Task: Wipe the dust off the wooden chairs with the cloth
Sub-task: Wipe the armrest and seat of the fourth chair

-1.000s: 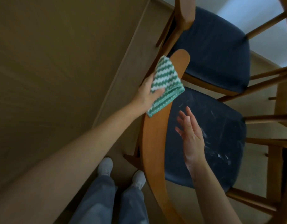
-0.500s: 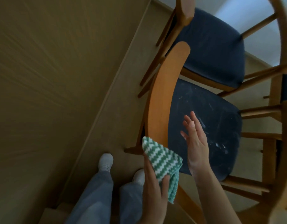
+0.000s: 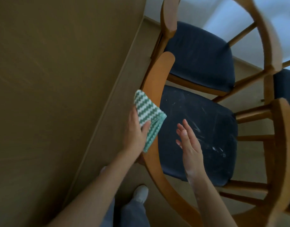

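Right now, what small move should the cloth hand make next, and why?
Probably slide the cloth along the chair back toward its far end. The left hand grips the cloth over the middle of that curved wood, and bare wood lies beyond it. The right hand hovers open above the seat.

Bare forearms here, both of them, running down to a bare left hand (image 3: 136, 133) and right hand (image 3: 190, 145). There's a whitish powdery smear along the right wrist. Down below, grey-blue trousers (image 3: 132, 213) and a pale grey shoe (image 3: 141, 193).
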{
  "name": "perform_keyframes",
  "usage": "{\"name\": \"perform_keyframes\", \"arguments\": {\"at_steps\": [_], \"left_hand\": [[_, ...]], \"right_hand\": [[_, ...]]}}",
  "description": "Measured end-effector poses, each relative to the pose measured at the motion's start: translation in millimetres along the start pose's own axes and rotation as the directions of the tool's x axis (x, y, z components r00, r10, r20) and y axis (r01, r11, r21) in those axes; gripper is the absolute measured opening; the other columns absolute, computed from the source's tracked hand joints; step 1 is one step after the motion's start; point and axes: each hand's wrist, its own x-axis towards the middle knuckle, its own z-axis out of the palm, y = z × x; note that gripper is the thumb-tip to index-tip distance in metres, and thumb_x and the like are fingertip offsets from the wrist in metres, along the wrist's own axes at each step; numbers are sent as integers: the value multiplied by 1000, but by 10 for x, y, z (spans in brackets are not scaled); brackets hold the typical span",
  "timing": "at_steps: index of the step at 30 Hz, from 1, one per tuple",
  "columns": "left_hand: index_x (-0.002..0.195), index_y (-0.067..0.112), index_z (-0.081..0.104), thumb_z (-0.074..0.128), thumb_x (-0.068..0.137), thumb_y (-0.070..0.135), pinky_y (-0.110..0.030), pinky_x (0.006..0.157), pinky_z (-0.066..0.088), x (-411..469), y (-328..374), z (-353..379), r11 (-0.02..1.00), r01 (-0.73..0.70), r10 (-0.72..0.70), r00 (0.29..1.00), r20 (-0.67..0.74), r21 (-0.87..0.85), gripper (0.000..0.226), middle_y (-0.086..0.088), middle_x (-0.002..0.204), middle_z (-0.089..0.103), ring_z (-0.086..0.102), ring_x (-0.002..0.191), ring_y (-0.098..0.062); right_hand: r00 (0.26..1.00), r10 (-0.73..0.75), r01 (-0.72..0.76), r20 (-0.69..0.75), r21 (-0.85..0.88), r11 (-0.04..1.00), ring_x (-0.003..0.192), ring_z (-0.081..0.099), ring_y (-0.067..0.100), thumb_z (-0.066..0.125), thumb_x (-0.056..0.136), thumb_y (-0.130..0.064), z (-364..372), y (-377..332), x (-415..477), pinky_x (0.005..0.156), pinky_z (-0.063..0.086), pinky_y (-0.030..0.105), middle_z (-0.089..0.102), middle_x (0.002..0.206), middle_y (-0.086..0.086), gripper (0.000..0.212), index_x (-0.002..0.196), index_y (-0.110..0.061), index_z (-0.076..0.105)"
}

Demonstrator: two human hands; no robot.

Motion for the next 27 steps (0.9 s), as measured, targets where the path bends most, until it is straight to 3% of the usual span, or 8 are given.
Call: {"name": "perform_keyframes", "arguments": {"at_steps": [3,7,11,14,17,20,22,27], "left_hand": [[151,17,1,47,96,32,-46,115,21,558,225,-40,956,-99,75,993,96,275,74,-6,158,7,16,143,-24],[150,17,-6,35,100,37,-38,115,-6,987,533,37,713,-280,169,958,231,642,68,-5,157,-17,-14,144,-22],[150,16,-7,22,102,37,-38,113,-15,1202,594,76,540,-462,228,885,406,704,60,-5,157,-18,-20,143,-20],[150,17,5,21,103,32,-32,113,-16,1291,580,-29,663,-531,284,830,479,528,52,-1,158,-7,-15,144,-14],[145,13,29,32,102,23,-35,118,-4,1317,503,-168,804,-522,388,824,412,287,44,-2,156,17,2,145,-12],[145,16,32,34,99,29,-35,118,3,1316,426,-273,805,-509,394,842,368,306,47,0,156,16,-1,139,-5],[146,19,27,37,101,25,-30,115,-1,1327,391,-314,796,-499,368,849,380,343,47,2,157,11,-4,137,-2],[148,21,19,26,92,39,-29,114,-6,1353,398,-302,762,-525,368,833,413,380,60,2,158,6,-9,138,-3]], "right_hand": [[1000,1,-1,11,7,1000,131,40,3,41,98,-27,61,13,64,109,34,24,42,145,-7,45,142,-29,33],[999,35,-34,12,-7,999,132,36,5,46,98,-23,152,2,306,104,32,19,38,148,-3,51,146,-26,29],[999,24,-25,-23,-25,999,136,34,13,50,97,-20,271,-105,695,103,30,21,32,151,1,57,148,-23,25],[997,61,-59,-56,35,998,138,32,16,53,96,-23,358,-224,998,103,30,23,29,153,3,63,149,-22,21],[986,160,-152,-53,133,979,133,38,16,57,93,-30,415,-297,1274,96,34,21,35,149,5,69,150,-17,19],[985,170,-172,22,148,974,107,60,9,59,91,-32,455,-349,1462,75,48,13,59,125,2,53,137,-10,44],[993,120,-121,14,145,982,79,67,5,60,91,-27,468,-378,1531,61,50,14,69,97,3,27,108,-6,62],[996,-31,34,-79,33,999,68,61,8,65,87,-19,376,-430,1584,59,52,21,62,81,1,16,89,-8,54]]}}
